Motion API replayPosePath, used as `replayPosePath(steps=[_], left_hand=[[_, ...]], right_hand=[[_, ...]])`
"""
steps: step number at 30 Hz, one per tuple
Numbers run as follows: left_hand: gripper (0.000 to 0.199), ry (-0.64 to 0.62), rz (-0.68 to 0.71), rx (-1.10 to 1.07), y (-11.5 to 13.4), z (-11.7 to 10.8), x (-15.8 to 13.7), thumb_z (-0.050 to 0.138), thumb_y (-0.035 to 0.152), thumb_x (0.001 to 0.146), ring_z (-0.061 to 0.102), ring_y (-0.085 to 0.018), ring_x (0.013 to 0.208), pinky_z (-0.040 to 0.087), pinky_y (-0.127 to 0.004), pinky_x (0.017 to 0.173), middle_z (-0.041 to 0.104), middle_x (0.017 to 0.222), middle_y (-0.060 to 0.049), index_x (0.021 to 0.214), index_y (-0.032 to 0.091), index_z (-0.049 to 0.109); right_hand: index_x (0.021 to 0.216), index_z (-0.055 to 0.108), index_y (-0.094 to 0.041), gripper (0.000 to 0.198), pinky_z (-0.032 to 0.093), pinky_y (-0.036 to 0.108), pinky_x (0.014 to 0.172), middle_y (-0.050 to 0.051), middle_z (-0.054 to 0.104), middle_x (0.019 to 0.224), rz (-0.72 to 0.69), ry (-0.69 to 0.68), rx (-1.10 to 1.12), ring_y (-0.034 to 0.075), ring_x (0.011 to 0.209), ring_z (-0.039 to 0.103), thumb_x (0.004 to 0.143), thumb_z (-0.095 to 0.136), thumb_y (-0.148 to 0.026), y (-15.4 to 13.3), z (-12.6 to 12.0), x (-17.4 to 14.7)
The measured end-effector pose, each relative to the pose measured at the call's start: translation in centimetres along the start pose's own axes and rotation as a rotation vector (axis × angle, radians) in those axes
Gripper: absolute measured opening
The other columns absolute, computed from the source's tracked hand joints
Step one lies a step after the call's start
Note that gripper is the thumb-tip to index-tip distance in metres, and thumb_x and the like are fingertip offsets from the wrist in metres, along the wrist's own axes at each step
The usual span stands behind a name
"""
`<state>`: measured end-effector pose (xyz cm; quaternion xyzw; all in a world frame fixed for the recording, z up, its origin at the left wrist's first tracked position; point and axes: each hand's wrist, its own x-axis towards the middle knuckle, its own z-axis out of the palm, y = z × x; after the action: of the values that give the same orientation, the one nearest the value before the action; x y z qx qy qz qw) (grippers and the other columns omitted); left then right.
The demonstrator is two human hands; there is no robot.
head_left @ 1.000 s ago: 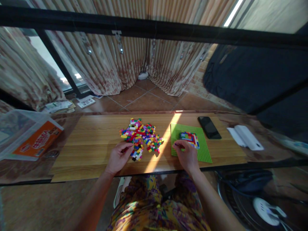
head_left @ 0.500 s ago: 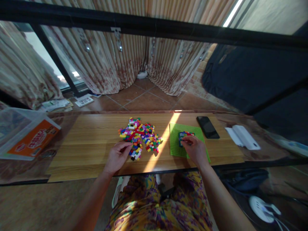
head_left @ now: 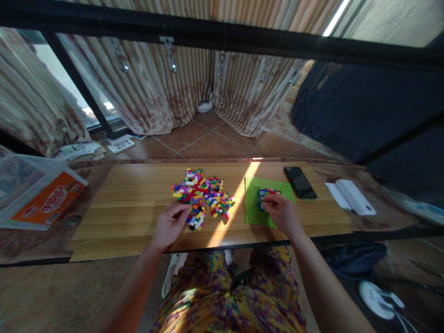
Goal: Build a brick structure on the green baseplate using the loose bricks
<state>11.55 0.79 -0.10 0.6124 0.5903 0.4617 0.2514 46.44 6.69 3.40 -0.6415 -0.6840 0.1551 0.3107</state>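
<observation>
Your right hand (head_left: 282, 213) half-hides the brick build (head_left: 261, 199) on the baseplate (head_left: 251, 196) near the desk's (head_left: 128, 203) front edge; your left hand (head_left: 169, 225), beside loose bricks (head_left: 195, 196), has room leftward. I can't tell what either grips.

Right hand (head_left: 283, 214) over a multicoloured plastic-brick build (head_left: 261, 196), square studded green baseplate (head_left: 252, 203), left hand (head_left: 169, 225) beside loose multicoloured bricks (head_left: 217, 200), brown wood-grain desk (head_left: 128, 199)

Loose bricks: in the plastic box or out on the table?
Out: the loose bricks lie spread on the table, beside the left hand; the plastic box sits apart at far left.
</observation>
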Motion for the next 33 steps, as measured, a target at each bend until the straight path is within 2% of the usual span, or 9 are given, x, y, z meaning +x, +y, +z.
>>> replayPosePath(steps=[12,21,33], left_hand=[[0.019,-0.001,0.001,0.007,0.2,0.0,0.1,0.060,0.034,0.083,0.066,-0.016,0.081,0.053,-0.027,0.075,0.072,0.089,-0.003,0.092,0.023,0.073],[0.020,-0.015,-0.010,0.044,0.1,-0.2,0.1,0.061,0.036,0.083,0.067,-0.017,0.084,0.053,-0.030,0.081,0.073,0.091,-0.003,0.092,0.023,0.073],[0.020,-0.023,-0.014,0.029,-0.5,-0.1,0.0,0.060,0.036,0.084,0.068,-0.018,0.086,0.054,-0.029,0.079,0.074,0.093,-0.004,0.093,0.023,0.073]], right_hand=[[0.080,0.069,-0.021,0.020,0.048,0.035,0.071,0.007,0.070,0.086,-0.086,-0.012,-0.015,0.022,0.078,0.064,0.080,0.054,-0.033,0.7,0.2,0.2],[0.082,0.071,-0.020,0.022,0.049,0.035,0.071,0.007,0.068,0.083,-0.157,-0.055,-0.048,0.021,0.076,0.063,0.083,0.054,-0.033,0.8,-0.2,0.3],[0.101,0.070,-0.020,0.025,0.048,0.041,0.086,0.010,0.066,0.101,-0.331,0.081,-0.254,0.025,0.095,0.059,0.092,0.048,-0.028,0.8,0.6,-2.2]])
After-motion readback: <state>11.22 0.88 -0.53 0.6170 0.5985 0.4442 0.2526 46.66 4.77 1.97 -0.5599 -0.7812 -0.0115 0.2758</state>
